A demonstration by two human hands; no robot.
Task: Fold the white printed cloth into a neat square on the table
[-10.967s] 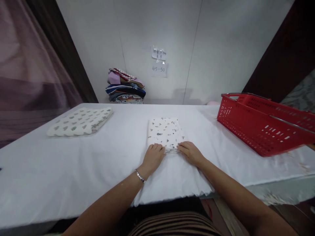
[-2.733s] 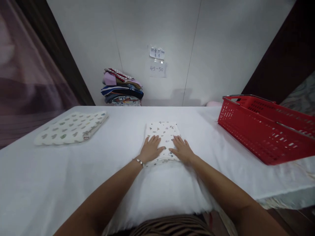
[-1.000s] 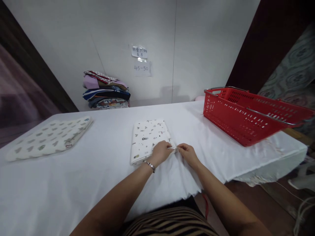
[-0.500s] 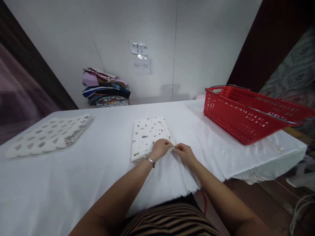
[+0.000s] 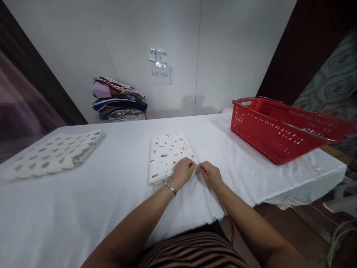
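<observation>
Cloth is the centre of it: a small folded cloth (image 5: 169,155), white with scattered little prints, lies flat on the white table (image 5: 117,193) just below the middle of the frame. Both hands meet at its near right corner. The left hand (image 5: 182,172), with a bracelet (image 5: 170,188) at the wrist, rests on the cloth's near edge with its fingers curled onto the corner; the right hand (image 5: 211,174) comes in from the right, fingertips pinched together on that same corner, so both grips are closed on the fabric edge.

A few seconds ago both palms lay flat and spread on top of the cloth, pressing it; since then they have drawn back to this one corner, and over the last second they have barely shifted there. The pressing looks finished and the work has narrowed to fine handling of the corner.

Further out, a second folded cloth (image 5: 54,153) with larger prints lies at the left. A red basket (image 5: 281,128) stands at the right edge of the table. At the upper left of centre, a stack of folded fabrics (image 5: 118,99) sits against the wall, beneath paper notes (image 5: 158,65).
</observation>
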